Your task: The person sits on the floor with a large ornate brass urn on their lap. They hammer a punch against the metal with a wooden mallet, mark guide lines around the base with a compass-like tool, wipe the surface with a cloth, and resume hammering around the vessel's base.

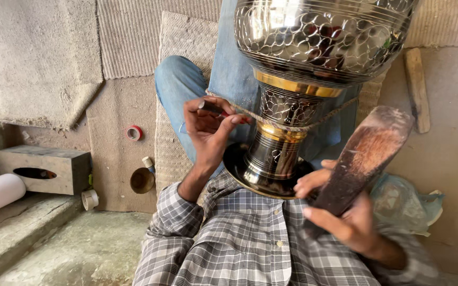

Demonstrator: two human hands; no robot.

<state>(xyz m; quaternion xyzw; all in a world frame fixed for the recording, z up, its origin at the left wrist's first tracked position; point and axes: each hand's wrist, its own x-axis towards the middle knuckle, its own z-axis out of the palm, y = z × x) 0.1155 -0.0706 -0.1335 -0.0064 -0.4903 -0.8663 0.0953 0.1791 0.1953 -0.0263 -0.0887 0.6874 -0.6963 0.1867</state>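
Engraved silver-and-brass metal vase [292, 90] stood at upper centre of the frame, foot against the checked shirt [239, 238], left hand [208, 130] pinching a thin dark chisel [216, 108] just left of its stem, fingers clamped together, right hand [340, 212] gripping a worn wooden mallet [367, 151] at lower right.

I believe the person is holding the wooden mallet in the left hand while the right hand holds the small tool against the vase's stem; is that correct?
Not quite: the hands are swapped. In the head view, the right hand grips the wooden mallet, and the left hand holds the small tool against the stem of the engraved metal vase.
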